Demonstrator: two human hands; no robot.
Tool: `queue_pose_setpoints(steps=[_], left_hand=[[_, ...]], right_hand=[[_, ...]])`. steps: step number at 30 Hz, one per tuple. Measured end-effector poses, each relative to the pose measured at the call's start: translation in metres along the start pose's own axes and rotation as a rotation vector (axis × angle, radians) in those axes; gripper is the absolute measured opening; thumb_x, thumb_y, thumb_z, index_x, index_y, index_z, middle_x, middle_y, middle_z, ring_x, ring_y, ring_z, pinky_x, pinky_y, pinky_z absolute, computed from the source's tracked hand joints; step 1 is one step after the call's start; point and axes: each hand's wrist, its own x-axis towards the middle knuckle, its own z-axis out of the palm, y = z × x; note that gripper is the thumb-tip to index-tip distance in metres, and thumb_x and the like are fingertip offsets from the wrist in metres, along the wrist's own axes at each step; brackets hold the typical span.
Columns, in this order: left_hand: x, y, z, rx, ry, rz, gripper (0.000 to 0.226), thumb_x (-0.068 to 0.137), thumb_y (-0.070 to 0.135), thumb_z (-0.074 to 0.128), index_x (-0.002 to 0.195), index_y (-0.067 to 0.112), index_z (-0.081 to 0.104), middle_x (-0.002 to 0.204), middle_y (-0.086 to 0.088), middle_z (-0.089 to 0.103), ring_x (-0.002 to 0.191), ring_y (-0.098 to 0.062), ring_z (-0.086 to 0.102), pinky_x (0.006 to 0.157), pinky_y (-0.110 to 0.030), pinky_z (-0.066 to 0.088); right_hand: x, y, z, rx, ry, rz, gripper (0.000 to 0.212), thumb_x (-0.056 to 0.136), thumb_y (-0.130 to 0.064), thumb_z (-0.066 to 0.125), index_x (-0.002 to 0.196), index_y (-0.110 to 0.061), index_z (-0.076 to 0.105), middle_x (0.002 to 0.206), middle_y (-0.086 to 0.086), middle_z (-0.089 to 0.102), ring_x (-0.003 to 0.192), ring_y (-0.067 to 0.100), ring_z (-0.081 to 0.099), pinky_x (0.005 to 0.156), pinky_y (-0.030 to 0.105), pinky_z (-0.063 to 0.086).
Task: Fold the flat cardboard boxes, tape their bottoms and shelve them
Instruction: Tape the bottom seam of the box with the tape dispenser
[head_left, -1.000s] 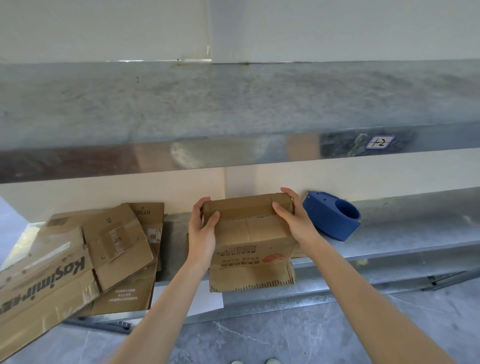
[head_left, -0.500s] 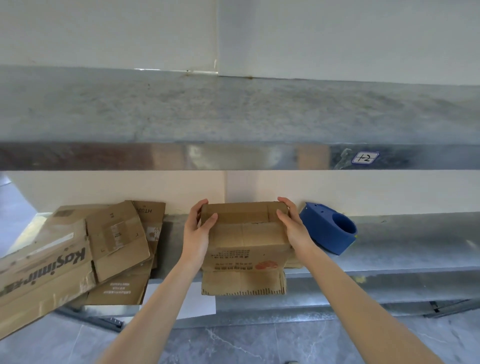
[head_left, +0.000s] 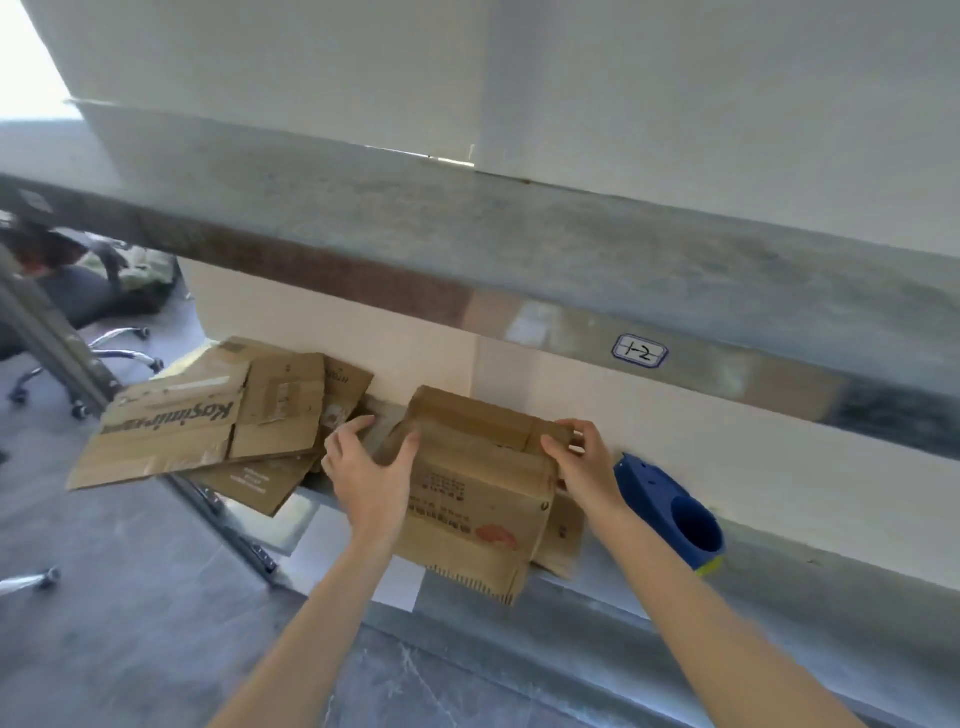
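You've got the half-opened cardboard box (head_left: 478, 499) sitting on the lower shelf (head_left: 810, 592), just below the middle of the frame, tilted a bit, with its bottom flaps hanging over the shelf's front edge. Your left hand (head_left: 371, 478) is clamped on the box's left side, thumb lying across the front panel and the fingers (head_left: 353, 431) wrapped round the far side. Your right hand (head_left: 587, 467) has the top right corner, fingers (head_left: 584, 431) curled over the edge of the top flap. So both hands are grasping the box, neither one is loose.

Left of it, the flattened boxes (head_left: 208, 421) lie in a messy stack on the same shelf, sticking out past its end; the top one has big dark lettering that reads upside down from here. The blue tape dispenser (head_left: 670, 509) sits just right of your right wrist, against the wall (head_left: 779, 467).

The upper shelf (head_left: 519, 244) runs diagonally across the frame above, with a small handwritten label (head_left: 640, 352) reading 1-2 on its front lip. An office chair (head_left: 78, 301) shows at the far left, and a white sheet of paper (head_left: 400, 587) lies under the shelf on the grey floor (head_left: 130, 597).
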Motion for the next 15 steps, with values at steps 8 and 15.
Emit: queue_pose_setpoints(steps=[8,15], left_hand=[[-0.052,0.013,0.025,-0.252,-0.241,-0.264,0.092,0.07,0.056,0.083,0.14,0.02,0.035,0.131,0.004,0.048,0.121,-0.016,0.051,0.098,-0.034,0.05],[-0.047,0.007,0.032,-0.359,-0.306,-0.342,0.089,0.074,0.034,0.087,0.144,0.024,0.033,0.134,0.005,0.054,0.121,-0.019,0.056,0.104,-0.049,0.049]], right_hand=[[-0.009,0.01,-0.011,0.057,0.013,-0.054,0.03,0.093,-0.028,0.067,0.115,-0.021,0.048,0.108,-0.005,0.057,0.096,0.013,0.06,0.09,0.043,0.056],[-0.002,0.016,-0.018,-0.164,-0.14,-0.105,0.041,0.086,-0.041,0.073,0.108,-0.025,0.042,0.109,0.0,0.058,0.092,0.013,0.062,0.084,0.038,0.055]])
